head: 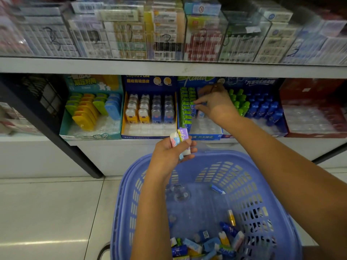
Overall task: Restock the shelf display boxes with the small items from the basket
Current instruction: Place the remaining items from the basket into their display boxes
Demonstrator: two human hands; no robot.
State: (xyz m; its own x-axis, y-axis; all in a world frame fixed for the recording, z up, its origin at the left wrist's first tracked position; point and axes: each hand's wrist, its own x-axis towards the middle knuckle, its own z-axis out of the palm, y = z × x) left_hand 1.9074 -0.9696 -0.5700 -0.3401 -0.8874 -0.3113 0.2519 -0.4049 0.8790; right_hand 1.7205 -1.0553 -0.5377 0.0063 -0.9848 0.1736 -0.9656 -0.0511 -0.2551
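A blue plastic basket (244,177) stands on the floor below me, with several small erasers and correction items (212,243) in its near end. My left hand (169,154) hovers over the basket's far rim and grips a few small packaged erasers (181,139), purple and pink-white. My right hand (216,104) reaches into the third display box (204,136) on the lower shelf. Its fingertips pinch a small blue eraser pack (197,106) beside the rows of green ones (186,106).
Further display boxes line the lower shelf: a teal one (90,136) at left, a yellow-blue one (148,136), a blue one with bottle-shaped items (262,109) and a red one (315,109). Clear bins of boxed goods (169,30) fill the shelf above. A dark post (56,128) slants at left.
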